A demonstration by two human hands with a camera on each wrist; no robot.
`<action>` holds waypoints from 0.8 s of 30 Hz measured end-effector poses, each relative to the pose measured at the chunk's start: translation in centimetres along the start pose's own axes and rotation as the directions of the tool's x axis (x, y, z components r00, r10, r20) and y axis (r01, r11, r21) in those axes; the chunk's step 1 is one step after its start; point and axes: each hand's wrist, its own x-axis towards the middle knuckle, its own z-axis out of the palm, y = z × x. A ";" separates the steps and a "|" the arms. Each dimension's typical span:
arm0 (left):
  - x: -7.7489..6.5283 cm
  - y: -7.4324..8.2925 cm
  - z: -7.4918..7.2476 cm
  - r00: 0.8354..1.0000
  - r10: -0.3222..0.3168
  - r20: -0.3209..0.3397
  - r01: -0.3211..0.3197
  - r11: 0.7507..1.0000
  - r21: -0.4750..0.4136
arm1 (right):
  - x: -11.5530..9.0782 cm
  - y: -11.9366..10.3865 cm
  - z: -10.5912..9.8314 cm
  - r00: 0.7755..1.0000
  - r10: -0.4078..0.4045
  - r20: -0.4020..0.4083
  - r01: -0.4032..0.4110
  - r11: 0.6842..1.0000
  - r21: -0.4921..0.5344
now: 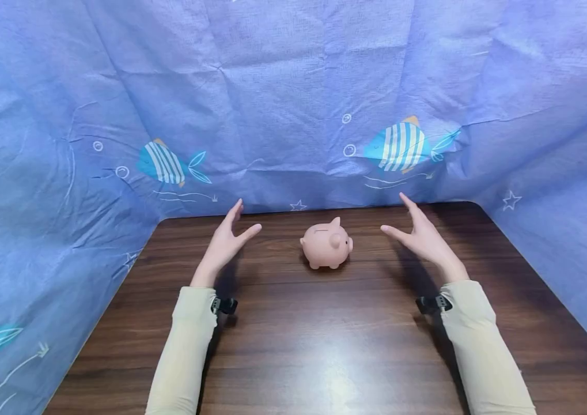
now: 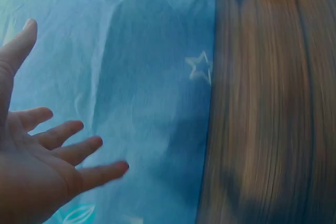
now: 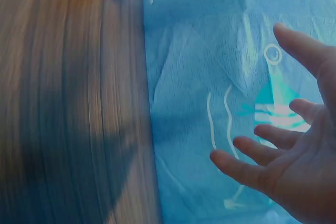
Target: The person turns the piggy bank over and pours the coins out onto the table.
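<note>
Two pale sleeves (image 1: 181,351), each with one black wrist device (image 1: 228,306), extend over one dark wooden table (image 1: 283,328). Beyond them, the left hand (image 1: 222,245) and the right hand (image 1: 424,236) are both empty, fingers extended and spread, with one pink piggy bank (image 1: 321,249) standing on the table between them, touching neither. Behind hangs blue cloth (image 1: 277,115) bearing two whole striped fish (image 1: 165,162).

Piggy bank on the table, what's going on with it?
A person is holding their left hand and right hand out on either side of a pink piggy bank, palms turned inward. Neither hand touches it, and both are empty. The piggy bank stands upright on the dark wood table, its snout toward the right hand. A blue fish-print cloth hangs behind.
</note>
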 end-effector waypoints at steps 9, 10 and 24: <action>0.9 3.5 3.8 0.997 0.022 0.078 0.006 0.941 -0.339 | 0.8 -1.2 2.9 0.992 0.018 0.121 -0.041 0.982 0.187; 1.1 3.2 4.2 0.996 0.025 0.083 0.004 0.943 -0.334 | 0.9 -1.4 3.4 0.991 0.008 0.135 -0.036 0.977 0.209; 1.9 2.7 9.9 0.966 0.093 0.240 -0.015 0.951 -0.308 | 1.9 -3.9 9.0 0.936 -0.145 0.321 -0.022 0.886 0.464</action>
